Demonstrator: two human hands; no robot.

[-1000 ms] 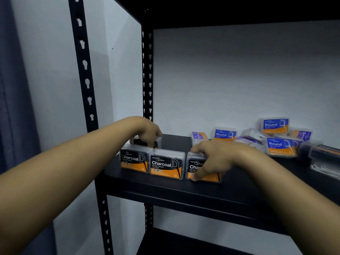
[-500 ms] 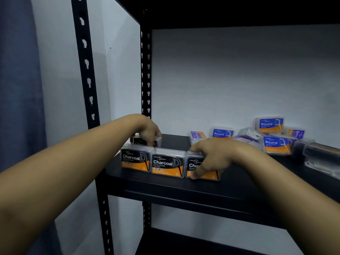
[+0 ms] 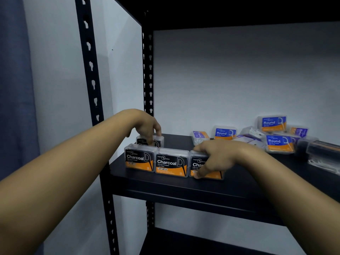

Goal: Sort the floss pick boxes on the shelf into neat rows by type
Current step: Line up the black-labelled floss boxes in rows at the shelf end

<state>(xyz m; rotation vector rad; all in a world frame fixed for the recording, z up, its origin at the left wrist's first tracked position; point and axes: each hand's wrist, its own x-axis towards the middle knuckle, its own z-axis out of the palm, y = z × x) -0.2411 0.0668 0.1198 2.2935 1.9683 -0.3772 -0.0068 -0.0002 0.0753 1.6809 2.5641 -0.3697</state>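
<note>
Three black-and-orange Charcoal floss pick boxes stand side by side near the front of the black shelf (image 3: 184, 188): the left box (image 3: 139, 159), the middle box (image 3: 172, 163) and the right box (image 3: 207, 167). My right hand (image 3: 219, 156) grips the right box, thumb down its front. A fourth Charcoal box (image 3: 158, 141) stands behind the left one, and my left hand (image 3: 147, 127) holds it from above with curled fingers. Blue Round boxes (image 3: 279, 144) and purple boxes lie in a loose heap at the back right.
The black shelf posts (image 3: 90, 70) rise at the left, with another shelf board just above. Dark boxes (image 3: 323, 151) lie at the far right of the shelf. A white wall closes the back and left side. A lower shelf shows below.
Both hands stay on the same boxes. My left hand's fingers have lifted slightly on the rear Charcoal box. The view has shifted a little.
</note>
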